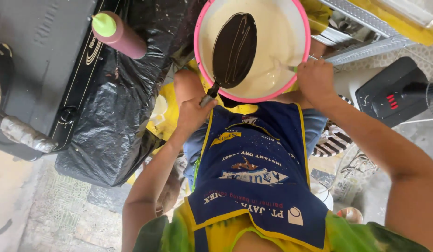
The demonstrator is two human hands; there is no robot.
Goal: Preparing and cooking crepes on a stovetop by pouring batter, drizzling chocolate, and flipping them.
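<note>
Black oval pan (234,49), batter-streaked, over pink-rimmed bowl (200,56) of pale batter

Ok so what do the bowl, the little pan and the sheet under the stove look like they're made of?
Bowl: likely plastic, with a matte white inside and a pink rim. Pan: probably dark non-stick metal, glossy and streaked with batter. Sheet: thin black plastic film, crinkled and shiny. The left hand grips the pan's handle; the right hand holds a spoon.

Blue apron (256,172) with yellow edging and straps, printed with white and yellow lettering and small emblems. Beneath it, a yellow-green tie-dye top (216,233), visible at lower frame. Arms bare; no sleeves, no rings visible.
</note>
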